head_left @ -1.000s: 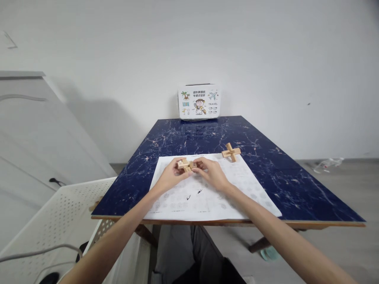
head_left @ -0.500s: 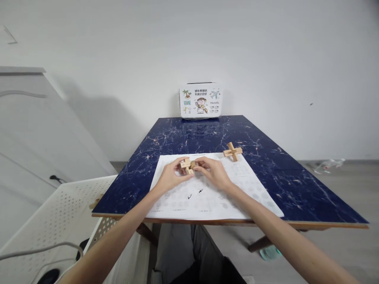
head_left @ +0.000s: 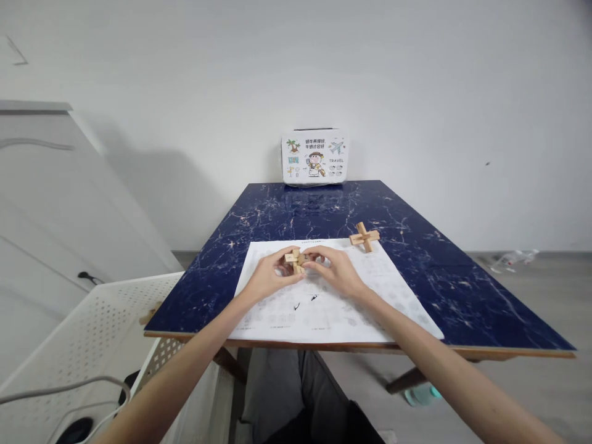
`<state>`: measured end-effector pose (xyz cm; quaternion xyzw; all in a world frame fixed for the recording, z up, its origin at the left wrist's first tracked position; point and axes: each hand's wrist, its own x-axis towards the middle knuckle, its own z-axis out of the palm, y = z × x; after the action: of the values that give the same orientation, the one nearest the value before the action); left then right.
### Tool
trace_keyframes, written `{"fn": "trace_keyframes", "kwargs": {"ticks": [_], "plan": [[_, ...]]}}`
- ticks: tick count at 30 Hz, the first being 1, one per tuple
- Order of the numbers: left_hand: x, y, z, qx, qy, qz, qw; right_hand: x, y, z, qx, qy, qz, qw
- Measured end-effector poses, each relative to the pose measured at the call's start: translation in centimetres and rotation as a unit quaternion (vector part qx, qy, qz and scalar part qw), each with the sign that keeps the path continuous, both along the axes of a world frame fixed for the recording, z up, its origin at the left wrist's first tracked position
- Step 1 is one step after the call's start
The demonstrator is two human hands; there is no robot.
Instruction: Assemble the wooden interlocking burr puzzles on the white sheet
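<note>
Just above the paper sheet (head_left: 324,317), a small wooden interlocking puzzle (head_left: 290,258) of pale notched blocks sits between my two hands. My left hand (head_left: 269,275) is closed around its left side, thumb below and fingers above. My right hand (head_left: 337,269) pinches a darker brown wooden puzzle piece (head_left: 304,259) against the puzzle's right side. Fingers hide part of both, so how they fit together cannot be made out. A cross-shaped wooden puzzle (head_left: 364,237) rests at the sheet's upper right corner, apart from my hands.
The dark blue marbled table (head_left: 319,216) carries a white box with cartoon prints (head_left: 314,157) at its back edge, against the wall. To the left stands a white perforated cart (head_left: 111,314) with cables. Two small black marks lie on the sheet below my hands.
The pale blocks in my left hand have turned and shifted slightly right, closer against the brown piece. My right hand has hardly moved. The cross-shaped puzzle stays in place.
</note>
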<state>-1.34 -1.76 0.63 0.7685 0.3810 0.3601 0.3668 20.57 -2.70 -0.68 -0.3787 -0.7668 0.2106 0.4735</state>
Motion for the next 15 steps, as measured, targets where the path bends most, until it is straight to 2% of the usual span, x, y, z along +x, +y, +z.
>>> {"fn": "trace_keyframes", "kwargs": {"ticks": [3,11,15], "plan": [[0.1,-0.08,-0.05,-0.007,0.001,0.004,1.0,-0.08,0.09,0.04,-0.003,-0.001,-0.002,1.0],[0.37,-0.21,-0.05,0.03,0.023,0.028,0.999,-0.25,0.26,-0.55,-0.005,-0.009,-0.009,1.0],[0.22,-0.15,-0.36,0.038,0.022,0.018,0.999,-0.19,0.11,-0.62,-0.012,-0.003,0.002,1.0]]}}
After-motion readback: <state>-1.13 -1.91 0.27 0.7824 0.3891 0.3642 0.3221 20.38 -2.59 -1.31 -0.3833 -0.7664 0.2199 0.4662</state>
